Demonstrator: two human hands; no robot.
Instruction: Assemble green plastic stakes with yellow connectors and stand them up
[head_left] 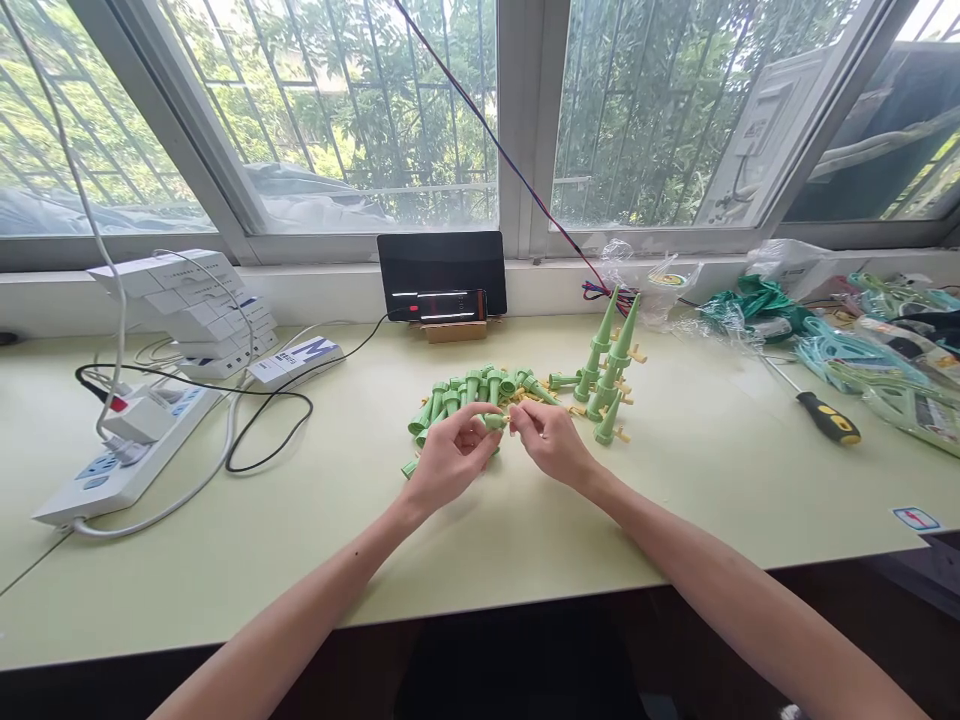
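My left hand (452, 448) is closed on a green plastic spike (493, 422), mostly hidden by the fingers. Pinched in the fingertips of my right hand (551, 437) is a small yellow plastic valve piece (507, 419), which meets the green spike between the two hands; whether it is seated in it I cannot tell. Just behind the hands lies a pile of loose green spikes (472, 382), with small yellow pieces (534, 394) at its right side. Right of it, green spikes with yellow pieces on their sides stand stacked upright in columns (619, 350), beside a single upright one (607, 420).
A dark tablet (442, 265) and a phone (450, 305) lean at the back. On the left are a power strip (142, 470), cables and stacked white boxes (199, 310). A screwdriver (829, 418) and bagged items (847, 350) lie on the right of the table (720, 490).
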